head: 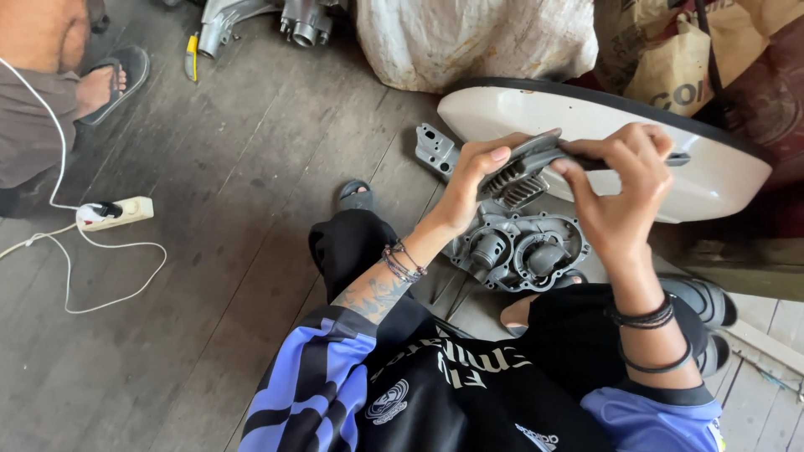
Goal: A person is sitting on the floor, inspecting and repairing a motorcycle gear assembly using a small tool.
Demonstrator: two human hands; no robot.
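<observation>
1. Engine casing point(515, 243): dull grey metal.
2. Finned part point(523, 167): dark grey.
3. Curved panel point(720, 167): white, black edge.
4. Jersey point(402, 393): black with blue stripes, white lettering.
5. Power strip point(117, 212): cream; cable point(109, 285) white.
6. Floor planks point(251, 167): weathered grey-brown.
7. Sack point(469, 38): off-white.
8. Wristbands point(645, 318): black.

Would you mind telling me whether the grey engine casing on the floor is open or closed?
Open: the grey engine casing lies with round cavities exposed; both hands hold a finned part above it.
</observation>
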